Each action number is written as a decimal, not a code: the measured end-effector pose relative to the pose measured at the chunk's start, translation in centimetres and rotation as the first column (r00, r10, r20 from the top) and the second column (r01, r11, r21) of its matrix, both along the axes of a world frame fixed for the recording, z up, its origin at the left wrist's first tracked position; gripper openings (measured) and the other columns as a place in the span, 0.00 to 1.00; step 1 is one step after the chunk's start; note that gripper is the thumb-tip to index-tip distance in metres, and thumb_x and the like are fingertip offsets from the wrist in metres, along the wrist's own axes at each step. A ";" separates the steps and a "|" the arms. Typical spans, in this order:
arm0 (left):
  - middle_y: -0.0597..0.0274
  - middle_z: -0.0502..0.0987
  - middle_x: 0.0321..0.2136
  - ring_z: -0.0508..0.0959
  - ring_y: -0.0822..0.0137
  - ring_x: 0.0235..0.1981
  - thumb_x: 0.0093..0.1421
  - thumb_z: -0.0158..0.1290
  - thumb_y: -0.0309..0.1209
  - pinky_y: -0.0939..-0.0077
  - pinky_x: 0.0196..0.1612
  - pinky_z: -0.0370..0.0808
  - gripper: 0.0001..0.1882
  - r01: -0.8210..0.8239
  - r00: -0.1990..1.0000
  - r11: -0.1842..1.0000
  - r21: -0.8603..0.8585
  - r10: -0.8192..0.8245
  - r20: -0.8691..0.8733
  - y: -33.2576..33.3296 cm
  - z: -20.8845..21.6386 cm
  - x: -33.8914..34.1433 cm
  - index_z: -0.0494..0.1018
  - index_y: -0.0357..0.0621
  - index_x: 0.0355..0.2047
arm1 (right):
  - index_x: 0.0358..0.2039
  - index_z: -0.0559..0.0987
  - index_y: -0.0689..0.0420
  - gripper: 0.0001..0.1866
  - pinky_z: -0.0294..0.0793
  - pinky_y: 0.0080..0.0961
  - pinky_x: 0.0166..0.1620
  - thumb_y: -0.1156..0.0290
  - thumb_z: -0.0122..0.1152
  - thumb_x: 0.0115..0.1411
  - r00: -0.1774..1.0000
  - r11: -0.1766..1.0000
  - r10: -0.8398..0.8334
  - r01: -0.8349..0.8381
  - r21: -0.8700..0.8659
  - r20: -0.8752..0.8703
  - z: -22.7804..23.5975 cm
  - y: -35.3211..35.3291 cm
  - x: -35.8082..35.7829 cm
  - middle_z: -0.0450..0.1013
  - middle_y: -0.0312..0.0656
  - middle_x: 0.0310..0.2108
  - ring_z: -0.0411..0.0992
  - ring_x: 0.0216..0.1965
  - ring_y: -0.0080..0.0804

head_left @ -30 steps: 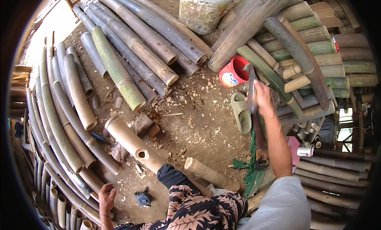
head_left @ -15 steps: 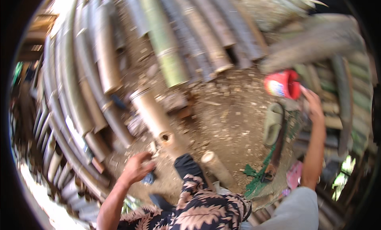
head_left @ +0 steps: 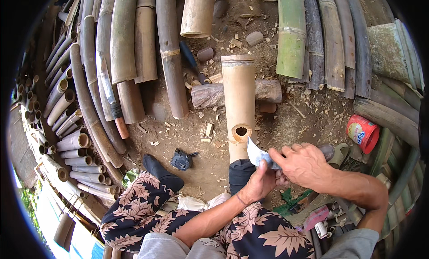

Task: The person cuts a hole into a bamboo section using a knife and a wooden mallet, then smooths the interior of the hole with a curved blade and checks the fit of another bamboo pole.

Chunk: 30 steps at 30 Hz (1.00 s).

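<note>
The left hand (head_left: 260, 181) grips a broad metal blade (head_left: 257, 152), thumb along it, and the right hand (head_left: 304, 164) curls against its near end, though what lies inside that right grasp is hidden. The blade's tip is just beside the hole near the lower end of a pale bamboo tube (head_left: 238, 91), which lies across a short log (head_left: 208, 96) on the dirt floor (head_left: 196, 136).
</note>
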<state>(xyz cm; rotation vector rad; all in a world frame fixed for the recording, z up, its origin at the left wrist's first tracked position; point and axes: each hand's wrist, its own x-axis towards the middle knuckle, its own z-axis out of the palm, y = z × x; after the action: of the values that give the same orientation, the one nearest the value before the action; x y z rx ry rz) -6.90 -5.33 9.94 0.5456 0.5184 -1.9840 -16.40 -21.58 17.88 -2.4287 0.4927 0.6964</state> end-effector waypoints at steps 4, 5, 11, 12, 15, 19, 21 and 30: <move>0.60 0.62 0.66 0.64 0.61 0.66 0.66 0.38 0.65 0.56 0.67 0.61 0.40 -0.064 0.985 0.983 0.170 0.089 -0.146 -2.8 -2.0 0.8 0.56 0.51 0.67 | 0.39 0.77 0.64 0.14 0.75 0.27 0.32 0.68 0.59 0.55 0.986 0.979 0.161 -0.164 -0.124 -0.031 -1.8 -1.4 2.6 0.78 0.43 0.28 0.80 0.33 0.34; 0.61 0.61 0.66 0.63 0.61 0.66 0.67 0.38 0.64 0.56 0.67 0.60 0.39 -0.072 0.988 0.981 0.181 0.094 -0.119 -3.3 -2.1 0.9 0.55 0.50 0.68 | 0.39 0.77 0.64 0.14 0.75 0.28 0.31 0.68 0.59 0.55 0.978 0.968 0.203 -0.208 -0.140 -0.050 -2.0 -1.6 3.1 0.78 0.44 0.28 0.80 0.32 0.35; 0.60 0.78 0.40 0.75 0.71 0.34 0.71 0.44 0.49 0.73 0.41 0.71 0.31 -0.072 0.997 0.984 0.163 0.073 -0.002 -2.8 -2.1 3.4 0.61 0.43 0.66 | 0.43 0.75 0.62 0.18 0.77 0.37 0.26 0.66 0.61 0.55 0.994 0.974 0.076 -0.056 0.219 -0.082 -3.3 -2.6 3.3 0.79 0.48 0.28 0.80 0.25 0.41; 0.59 0.78 0.30 0.76 0.70 0.29 0.70 0.48 0.46 0.74 0.36 0.72 0.25 -0.002 0.991 0.955 0.295 -0.037 0.127 -2.9 -1.3 4.2 0.71 0.38 0.57 | 0.45 0.75 0.61 0.19 0.77 0.38 0.25 0.65 0.61 0.55 0.997 0.968 -0.032 0.048 0.247 -0.068 -3.9 -1.7 2.8 0.78 0.47 0.28 0.79 0.24 0.42; 0.59 0.78 0.29 0.74 0.69 0.25 0.69 0.51 0.41 0.71 0.31 0.74 0.22 0.291 0.858 0.862 0.415 -0.427 0.287 -2.2 -1.4 6.4 0.74 0.33 0.51 | 0.46 0.74 0.57 0.22 0.78 0.37 0.24 0.64 0.66 0.51 0.904 0.873 -0.427 0.408 0.268 0.015 -6.0 4.0 0.9 0.78 0.46 0.24 0.78 0.23 0.45; 0.58 0.76 0.12 0.78 0.65 0.16 0.66 0.50 0.41 0.68 0.22 0.74 0.24 0.722 0.162 0.522 0.454 -0.765 0.623 -4.8 -1.5 11.9 0.78 0.32 0.21 | 0.47 0.76 0.58 0.22 0.76 0.38 0.27 0.70 0.67 0.51 0.365 0.304 -0.927 0.864 0.401 -0.082 -8.2 13.2 5.3 0.78 0.50 0.28 0.78 0.26 0.50; 0.55 0.76 0.12 0.79 0.62 0.18 0.65 0.48 0.40 0.67 0.24 0.75 0.25 0.819 -0.087 0.355 0.450 -0.700 0.709 -5.7 -2.0 13.3 0.78 0.30 0.20 | 0.48 0.75 0.60 0.21 0.75 0.38 0.33 0.70 0.66 0.53 0.231 0.221 -0.973 0.887 0.405 0.024 -8.6 15.1 7.1 0.77 0.54 0.29 0.78 0.32 0.53; 0.56 0.76 0.17 0.75 0.65 0.17 0.64 0.46 0.39 0.64 0.23 0.71 0.20 0.518 0.390 0.758 0.397 -0.622 0.679 -6.8 -1.1 7.6 0.77 0.31 0.31 | 0.53 0.72 0.53 0.25 0.78 0.46 0.32 0.70 0.62 0.53 0.727 0.671 -0.680 0.669 0.319 -0.095 -5.5 3.7 2.3 0.78 0.52 0.25 0.77 0.27 0.58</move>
<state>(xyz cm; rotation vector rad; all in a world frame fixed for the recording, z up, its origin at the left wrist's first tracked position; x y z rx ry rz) 0.73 -12.11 8.88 1.7916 -0.1723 -2.0509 -14.09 -17.84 12.36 -1.7287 1.0951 0.3626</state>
